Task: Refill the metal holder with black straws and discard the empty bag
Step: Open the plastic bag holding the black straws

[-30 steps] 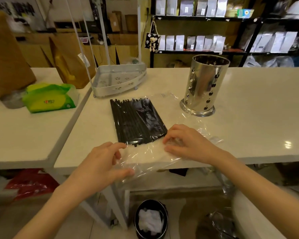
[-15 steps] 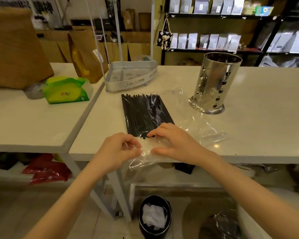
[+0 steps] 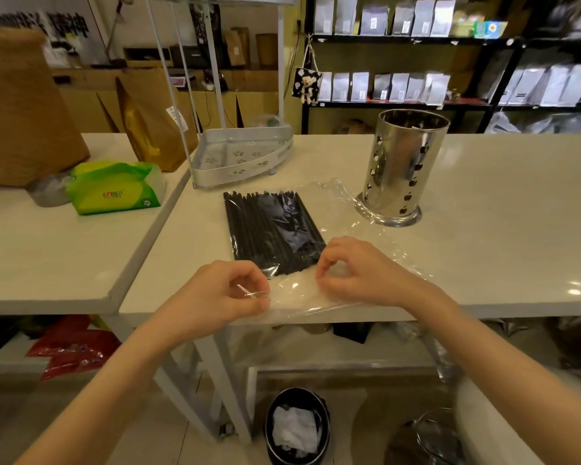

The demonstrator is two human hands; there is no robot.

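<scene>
Head view: both hands are now pinching the near end of the clear bag (image 3: 319, 293) at the white counter (image 3: 503, 209) edge. A second ago they were lying flatter on the plastic; now the left hand (image 3: 222, 293) is curling thumb and fingers onto a film edge, and the right hand (image 3: 356, 273) is pinching the film just beside the straw ends. Likely meaning: opening the bag is starting, nothing is out yet. Black straws (image 3: 272, 236) are lying flat inside the bag, mid-counter. Metal holder (image 3: 403, 169) is standing upright to the right, touching the bag's far corner, looking empty. Black bin (image 3: 297, 427) is sitting on the floor below, with crumpled white paper inside.
</scene>
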